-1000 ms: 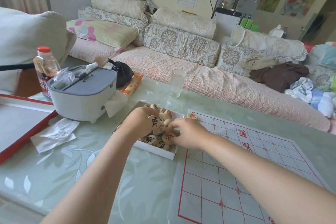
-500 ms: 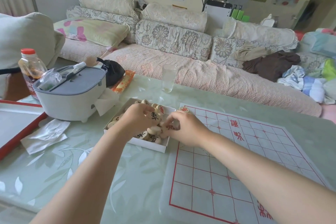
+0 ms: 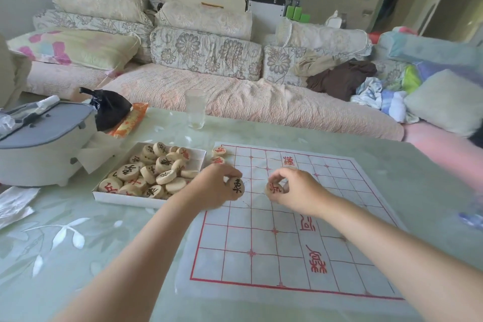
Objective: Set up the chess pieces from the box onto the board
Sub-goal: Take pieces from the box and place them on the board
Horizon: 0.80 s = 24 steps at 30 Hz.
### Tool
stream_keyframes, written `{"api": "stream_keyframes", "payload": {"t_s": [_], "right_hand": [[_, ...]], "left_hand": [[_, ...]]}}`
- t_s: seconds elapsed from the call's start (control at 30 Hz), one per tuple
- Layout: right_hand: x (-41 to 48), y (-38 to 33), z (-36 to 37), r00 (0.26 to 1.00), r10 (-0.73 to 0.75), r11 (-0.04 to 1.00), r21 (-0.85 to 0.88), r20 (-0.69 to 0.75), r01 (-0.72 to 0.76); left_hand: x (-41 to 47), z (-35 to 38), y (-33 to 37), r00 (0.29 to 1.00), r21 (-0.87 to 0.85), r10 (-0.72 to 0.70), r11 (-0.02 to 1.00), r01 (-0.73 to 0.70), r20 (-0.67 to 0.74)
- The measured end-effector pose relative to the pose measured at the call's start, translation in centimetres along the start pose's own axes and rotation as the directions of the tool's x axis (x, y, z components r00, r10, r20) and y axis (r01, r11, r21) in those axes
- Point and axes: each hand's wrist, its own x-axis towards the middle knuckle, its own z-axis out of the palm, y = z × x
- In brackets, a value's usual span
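A white paper board with a red grid lies on the table. Left of it stands a shallow white box heaped with several round wooden pieces marked in black or red. Two red-marked pieces sit at the board's far left corner. My left hand hovers over the board's left edge and pinches a black-marked piece. My right hand is a little to the right, over the board, pinching a red-marked piece.
A grey-lidded white appliance stands at the left, with a black bag, an orange packet and crumpled tissue near it. A drinking glass stands behind the box. A sofa with cushions and clothes lies beyond the table.
Both hands have left the box and moved right over the board, each carrying a piece. The view has also shifted to the right.
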Motion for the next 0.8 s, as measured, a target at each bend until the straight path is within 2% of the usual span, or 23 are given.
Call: {"api": "stream_keyframes", "payload": {"t_s": [0.17,0.33,0.47,0.53,0.67,0.8], "right_hand": [[-3.7,0.5,-0.3,0.993,0.015,1.000,-0.013,0.116,-0.013],[-5.2,0.4,0.1,0.993,-0.005,1.000,-0.013,0.119,0.007],[-5.2,0.8,0.7,0.982,-0.038,0.998,-0.037,0.183,0.045],[-5.1,0.9,0.4,0.988,-0.028,0.999,-0.012,0.149,0.030],[-5.1,0.9,-0.3,0.997,-0.057,0.988,0.143,-0.054,0.064],[-5.6,1.2,-0.4,0.992,-0.111,0.971,0.205,-0.056,0.120]], "left_hand": [[0.6,3.0,1.6,0.994,0.003,0.053,0.999,-0.053,0.092],[0.7,4.6,2.1,0.993,0.002,0.078,0.997,-0.078,0.091],[0.0,4.8,2.4,0.990,-0.052,0.099,0.994,-0.095,0.103],[-0.3,5.0,2.6,0.986,-0.119,0.116,0.988,-0.101,0.123],[-0.6,5.6,3.6,0.992,-0.290,0.016,0.957,0.020,0.123],[-0.1,6.5,4.3,0.991,-0.368,-0.024,0.927,0.072,0.135]]}}
